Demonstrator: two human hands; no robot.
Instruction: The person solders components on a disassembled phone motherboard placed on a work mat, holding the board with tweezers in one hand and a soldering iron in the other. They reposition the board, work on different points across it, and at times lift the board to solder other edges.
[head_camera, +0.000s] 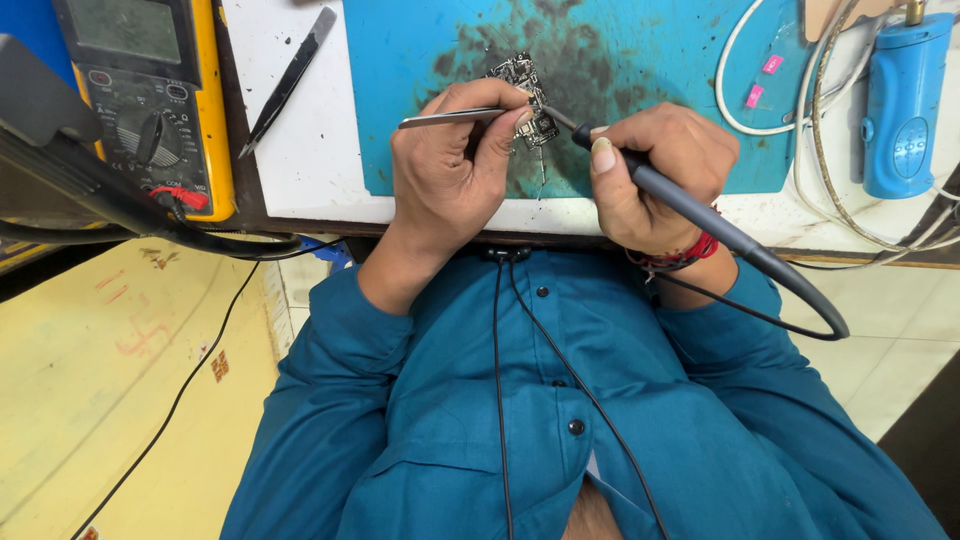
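- While the fingers (492, 128) of the left hand (450, 170) pinch a pair of slim metal tweezers (450, 117), the tweezer tips rest on a small dark circuit board (527, 98).
- Thumb and fingers of the right hand (655, 175) are pressed together around the grey handle of a soldering iron (690, 208), held like a pen, with its dark tip touching the same board just right of the tweezer tips.
- That circuit board lies on a teal work mat (660, 60), on a patch blackened with scorch marks and stains, between the two hands and just beyond them.
- From the iron's handle a grey cord (815, 300) loops back off the near edge of the surface, past a red thread bracelet (695, 250) on the right wrist.
- Left of the mat, on bare white surface (300, 170), a second pair of dark tweezers (288, 80) lies loose, well apart from the hands.
- Farther left stands a yellow-cased multimeter (150, 90) with a dial, and a black arm or lead (110, 195) crosses in front of it.
- At the far right, a blue plastic device (903, 100) stands beside coils of white cable (745, 105), with two small pink tags (763, 80) on the mat near them.
- Nearest the camera, the person's teal shirt (560, 430) fills the lower view, with two thin black wires (500, 400) hanging down its front.
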